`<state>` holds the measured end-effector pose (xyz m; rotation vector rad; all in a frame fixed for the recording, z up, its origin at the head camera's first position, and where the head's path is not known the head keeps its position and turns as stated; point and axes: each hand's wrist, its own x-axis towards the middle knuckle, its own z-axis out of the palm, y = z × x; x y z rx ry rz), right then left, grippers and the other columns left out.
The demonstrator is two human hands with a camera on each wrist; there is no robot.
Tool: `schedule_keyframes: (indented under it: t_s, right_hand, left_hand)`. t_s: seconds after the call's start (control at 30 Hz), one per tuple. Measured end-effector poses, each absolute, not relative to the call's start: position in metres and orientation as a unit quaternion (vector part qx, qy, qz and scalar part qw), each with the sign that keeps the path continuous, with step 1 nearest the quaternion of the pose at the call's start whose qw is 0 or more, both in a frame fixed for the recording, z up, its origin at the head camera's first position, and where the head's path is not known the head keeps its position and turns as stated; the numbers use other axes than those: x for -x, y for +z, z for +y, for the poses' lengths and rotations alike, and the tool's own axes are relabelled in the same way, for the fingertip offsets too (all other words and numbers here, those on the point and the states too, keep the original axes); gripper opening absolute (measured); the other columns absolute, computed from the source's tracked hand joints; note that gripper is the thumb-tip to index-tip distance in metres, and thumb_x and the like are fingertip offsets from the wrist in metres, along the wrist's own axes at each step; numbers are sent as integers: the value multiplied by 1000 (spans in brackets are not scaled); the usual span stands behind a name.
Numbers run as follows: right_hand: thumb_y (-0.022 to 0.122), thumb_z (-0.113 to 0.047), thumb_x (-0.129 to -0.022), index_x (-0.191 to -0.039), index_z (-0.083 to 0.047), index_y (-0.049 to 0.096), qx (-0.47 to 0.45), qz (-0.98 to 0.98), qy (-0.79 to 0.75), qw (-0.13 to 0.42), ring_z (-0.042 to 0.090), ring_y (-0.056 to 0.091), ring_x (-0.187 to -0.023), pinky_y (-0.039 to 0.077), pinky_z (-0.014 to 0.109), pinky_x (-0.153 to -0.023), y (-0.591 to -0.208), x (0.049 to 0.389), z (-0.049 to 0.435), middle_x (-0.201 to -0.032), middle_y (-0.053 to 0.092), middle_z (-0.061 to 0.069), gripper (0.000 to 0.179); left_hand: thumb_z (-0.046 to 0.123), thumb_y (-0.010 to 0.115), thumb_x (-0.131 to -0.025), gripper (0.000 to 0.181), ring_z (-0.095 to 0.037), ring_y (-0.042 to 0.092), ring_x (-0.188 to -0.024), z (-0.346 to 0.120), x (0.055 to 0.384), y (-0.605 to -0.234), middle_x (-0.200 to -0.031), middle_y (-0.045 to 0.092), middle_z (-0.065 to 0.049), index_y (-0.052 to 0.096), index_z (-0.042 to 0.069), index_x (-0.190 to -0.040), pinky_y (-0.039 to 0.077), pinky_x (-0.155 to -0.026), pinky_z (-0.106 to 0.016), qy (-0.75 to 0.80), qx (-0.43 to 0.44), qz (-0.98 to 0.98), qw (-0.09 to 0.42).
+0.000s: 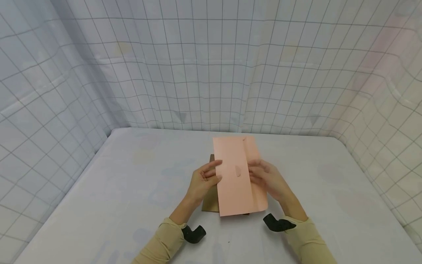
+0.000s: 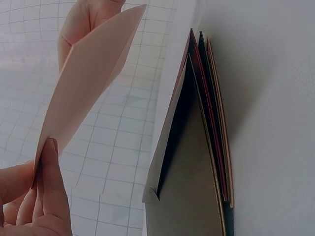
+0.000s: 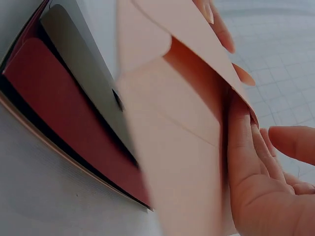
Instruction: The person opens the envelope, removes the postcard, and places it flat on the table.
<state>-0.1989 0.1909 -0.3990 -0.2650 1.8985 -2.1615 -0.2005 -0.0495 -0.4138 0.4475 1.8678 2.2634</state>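
Pink envelope (image 1: 233, 176) taken as reference point. It is held raised and upright, its lower edge toward the person, overlapping most of the gold-brown envelope (image 1: 210, 201) behind it in the head view. A small half-round mark (image 1: 238, 171) shows on the front panel of the pink envelope, near that panel's right edge.

Left hand (image 1: 203, 179): at the left edge of the pink envelope, pinching that edge between thumb and fingers. The fingers lie close together in the left wrist view.

Right hand (image 1: 266, 178): at the right part of the pink envelope. Fingers are extended, pressed together, tips tucked under the edge of the front panel; the thumb stands apart from them. Little-finger position: cannot tell.

Beside the pink envelope, in both wrist views, a stack of envelopes includes a red envelope (image 3: 88, 113) and further dark edges, standing slightly fanned. Exact count cannot be told.

White table surface (image 1: 158, 176) extends to both sides of the pink envelope. Beyond it hangs a white grid-patterned curtain (image 1: 214, 73). Nearer the person than the pink envelope: two pale yellow sleeves (image 1: 161, 240), each with a black curved piece (image 1: 194, 234) at the cuff.
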Motion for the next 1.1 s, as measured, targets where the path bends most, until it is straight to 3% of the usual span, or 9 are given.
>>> schedule_keyframes:
  t_s: [0.1,0.17,0.27,0.37,0.5,0.67,0.87,1.1]
  right_hand:
    - [50,-8,-96,-112,-6,48,97,649,-743,128,3,63,-93,53,18,-81,-401,198,189,-100,63,-8,17]
    - [50,-7,-95,-109,-8,48,106,652,-740,127,2,63,-90,53,17,-79,-403,198,188,-95,63,-10,14]
    - [51,-6,-95,-103,-11,48,119,657,-735,121,1,61,-84,52,17,-76,-405,197,187,-85,63,-11,10]
    - [52,-5,-94,-98,-13,48,129,668,-725,108,0,58,-78,51,16,-72,-406,196,187,-78,61,-12,9]
    - [53,-3,-93,-96,-9,49,122,684,-714,85,1,55,-73,49,17,-68,-406,197,185,-74,60,-13,8]
    - [57,-2,-90,-96,1,49,103,713,-692,48,1,54,-71,47,17,-66,-404,198,183,-71,61,-14,11]
    - [58,-1,-88,-93,0,51,87,724,-684,30,1,52,-68,44,17,-64,-402,198,182,-69,61,-15,9]
    - [60,-3,-88,-96,1,53,72,721,-688,29,1,54,-72,46,17,-69,-402,195,181,-71,64,-16,11]
  left_hand:
    - [-8,56,-85,49,-1,66,-89,-50,200,-414,-121,55,-37,47,-3,-134,54,-76,-19,755,-163,629,88]
    - [-8,57,-85,49,-1,66,-86,-50,200,-415,-115,62,-30,48,-3,-133,54,-75,-18,751,-169,632,88]
    - [-7,58,-85,49,1,63,-78,-51,199,-415,-96,72,-8,48,-4,-133,53,-73,-18,746,-178,636,88]
    - [-5,59,-85,49,1,53,-66,-51,199,-415,-71,60,13,48,-4,-133,50,-67,-17,739,-189,641,87]
    - [-5,59,-84,49,0,38,-55,-51,200,-416,-59,37,11,48,-5,-132,43,-60,-16,735,-201,643,81]
    - [-7,59,-84,48,-1,21,-50,-50,202,-417,-58,21,7,49,-7,-130,34,-55,-16,731,-211,646,64]
    - [-6,59,-84,47,-3,18,-50,-48,201,-416,-59,18,6,49,-5,-131,33,-55,-15,723,-205,657,59]
    - [-7,59,-84,47,-3,19,-50,-48,200,-415,-60,19,6,51,-3,-130,29,-53,-15,719,-197,665,54]
